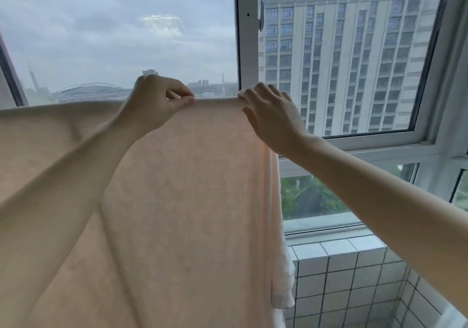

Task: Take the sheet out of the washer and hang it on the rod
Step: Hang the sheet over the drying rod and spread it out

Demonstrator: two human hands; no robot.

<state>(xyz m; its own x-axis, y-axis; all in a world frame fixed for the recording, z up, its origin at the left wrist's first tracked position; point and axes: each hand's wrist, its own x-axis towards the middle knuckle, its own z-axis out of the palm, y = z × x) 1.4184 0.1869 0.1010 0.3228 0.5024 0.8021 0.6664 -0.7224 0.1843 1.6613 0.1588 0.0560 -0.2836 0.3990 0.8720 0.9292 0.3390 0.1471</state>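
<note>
Spreading the sheet [182,201] along the rod looks to be the step in hand. Nearest the camera, the peach cloth falls in a broad, smooth panel below both sets of fingers. Its top fold runs level between them, draped over a rod that is hidden under the cloth. The washer is not in view.

The left hand [154,102] pinches that top fold between thumb and forefinger [186,97], the other fingers curled in. Left of this pinch the fold runs on out of the picture. The right hand [271,117] is loosely spread, its fingertips [241,95] laid on the fold and its thumb in front of the cloth, with no firm grip that can be seen.

Just below the right fingers the sheet's side edge hangs bunched in narrow pleats, with a white cloth [285,284] just beside it lower down. The next move probably calls for drawing that bunched edge out to the right of the right fingers while the left pinch anchors the fold.

Along the line of the fold the way looks free. Past the fingers stand the white window frame [247,36] and its glass, and below them a tiled wall [342,277]. Both are apart from the cloth, but by how much cannot be told.
</note>
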